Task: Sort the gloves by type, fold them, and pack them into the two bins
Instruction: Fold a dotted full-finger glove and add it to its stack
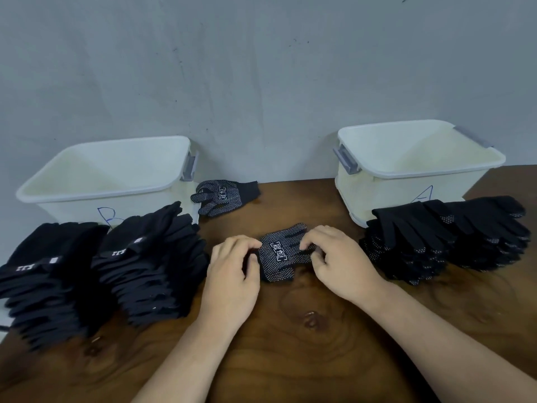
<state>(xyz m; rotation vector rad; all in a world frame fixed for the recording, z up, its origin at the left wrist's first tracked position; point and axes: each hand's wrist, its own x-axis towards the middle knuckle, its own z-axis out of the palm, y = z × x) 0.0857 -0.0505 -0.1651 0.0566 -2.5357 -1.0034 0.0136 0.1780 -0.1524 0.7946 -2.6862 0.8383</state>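
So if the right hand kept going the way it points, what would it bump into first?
The dotted glove that the right hand now pinches; past that, probably the loose glove beside bin B, though depth is unclear.

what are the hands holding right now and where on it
Both hold one dotted glove. The left hand grips its cuff end, and the right hand pinches its finger end.
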